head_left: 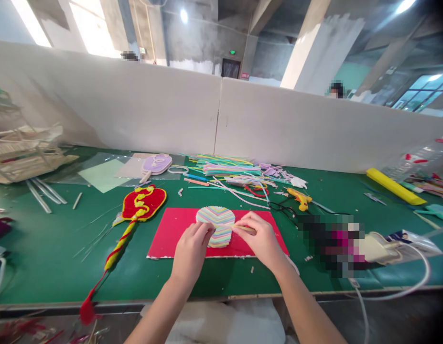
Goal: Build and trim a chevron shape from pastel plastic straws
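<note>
A rounded piece (216, 216) with pastel chevron stripes, apparently rows of fuzzy chenille stems, lies on a red board (162, 236). My left hand (194, 246) is closed in a pinch over its lower left side; what its fingertips hold is too small to make out. On the right side, my right hand (260, 239) pinches a thin beige stick (247, 230), which points across the striped piece. Both hands are close together, their fingertips a short gap apart. Left of the board lies a red fan (130, 203) with yellow trim and a twisted red and yellow handle.
Behind the board lie many pastel chenille stems (230, 167) and a lilac fan (157, 164). A yellow glue gun (299, 198) sits to the right, near a yellow bar (395, 185) and a white cable (424, 272). A white partition (153, 105) closes the table's back.
</note>
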`<state>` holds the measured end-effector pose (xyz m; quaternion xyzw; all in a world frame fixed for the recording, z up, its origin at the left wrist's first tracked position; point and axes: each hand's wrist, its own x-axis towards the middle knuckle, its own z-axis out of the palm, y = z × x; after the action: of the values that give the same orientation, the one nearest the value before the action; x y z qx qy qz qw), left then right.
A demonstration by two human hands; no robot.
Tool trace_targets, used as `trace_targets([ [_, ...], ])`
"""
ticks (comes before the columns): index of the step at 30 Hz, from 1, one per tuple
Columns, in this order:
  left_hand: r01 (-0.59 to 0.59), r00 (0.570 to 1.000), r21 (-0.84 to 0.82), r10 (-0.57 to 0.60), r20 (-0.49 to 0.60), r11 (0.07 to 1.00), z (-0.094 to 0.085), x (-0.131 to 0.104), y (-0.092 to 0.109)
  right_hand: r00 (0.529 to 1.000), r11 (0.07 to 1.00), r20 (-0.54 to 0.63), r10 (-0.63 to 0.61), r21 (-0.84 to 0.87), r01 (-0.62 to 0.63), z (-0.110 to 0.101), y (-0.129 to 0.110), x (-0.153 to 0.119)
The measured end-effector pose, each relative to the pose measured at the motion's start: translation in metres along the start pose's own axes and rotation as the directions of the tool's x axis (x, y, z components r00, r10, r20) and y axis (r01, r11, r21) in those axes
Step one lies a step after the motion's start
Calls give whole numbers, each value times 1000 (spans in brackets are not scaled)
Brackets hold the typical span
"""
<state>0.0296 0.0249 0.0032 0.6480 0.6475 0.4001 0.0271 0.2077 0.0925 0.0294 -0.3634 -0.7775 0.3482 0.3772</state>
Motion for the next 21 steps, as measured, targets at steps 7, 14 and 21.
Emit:
trace_targets([
  [7, -339, 941, 47, 339, 0, 940, -12, 6, -9, 988, 997, 136, 67, 26, -72, -13, 8, 4],
  [14, -532, 841, 44, 523, 136, 845, -24, 7, -15, 959, 987, 256, 121, 75, -145, -24, 3, 5],
  [21, -684, 710, -3, 668, 223, 729, -29, 18, -4, 940, 984, 292, 174, -5, -181, -32, 6, 8],
])
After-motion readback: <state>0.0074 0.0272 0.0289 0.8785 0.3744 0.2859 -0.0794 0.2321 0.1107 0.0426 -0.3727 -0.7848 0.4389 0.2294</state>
